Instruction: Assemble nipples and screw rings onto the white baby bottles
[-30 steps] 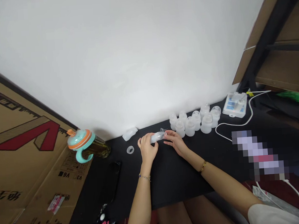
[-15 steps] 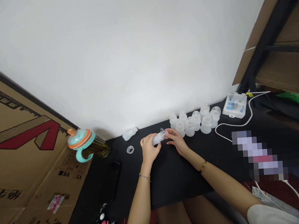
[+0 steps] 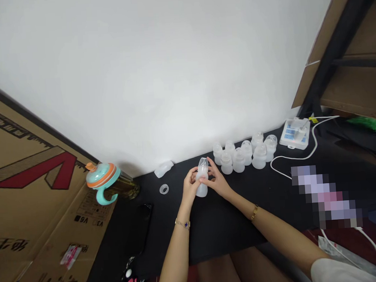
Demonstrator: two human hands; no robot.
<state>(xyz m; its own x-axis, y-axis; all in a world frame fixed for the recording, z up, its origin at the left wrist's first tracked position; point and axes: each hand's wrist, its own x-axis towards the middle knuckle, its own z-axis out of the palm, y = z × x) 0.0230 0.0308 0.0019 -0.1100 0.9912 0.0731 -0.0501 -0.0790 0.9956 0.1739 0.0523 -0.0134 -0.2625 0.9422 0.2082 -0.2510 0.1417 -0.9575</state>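
Note:
Between my two hands is a small translucent baby bottle (image 3: pixel 202 189) with a clear cap on top, nearly upright and leaning slightly to the right. My left hand (image 3: pixel 190 186) grips it from the left with the thumb across its front. From the other side my right hand (image 3: pixel 219 182) holds it too, thumb on the front and fingers around the neck and cap. To the left on the black table lie a white ring (image 3: pixel 164 189) and a translucent bottle body (image 3: pixel 163 169) on its side. Several matching capped bottles (image 3: pixel 238 160) stand together to the right of my hands.
At the left, a mug with a teal and orange lid (image 3: pixel 103 177) stands by a large cardboard box (image 3: pixel 32 177). A black phone (image 3: pixel 139 228) lies near it. At the right are a white power strip (image 3: pixel 295 132), its white cable (image 3: pixel 315 138) and a blurred-out item (image 3: pixel 325 196).
The bottle has turned from lying tilted sideways to nearly upright. My right hand has moved from the cap's end to wrap around the bottle's right side.

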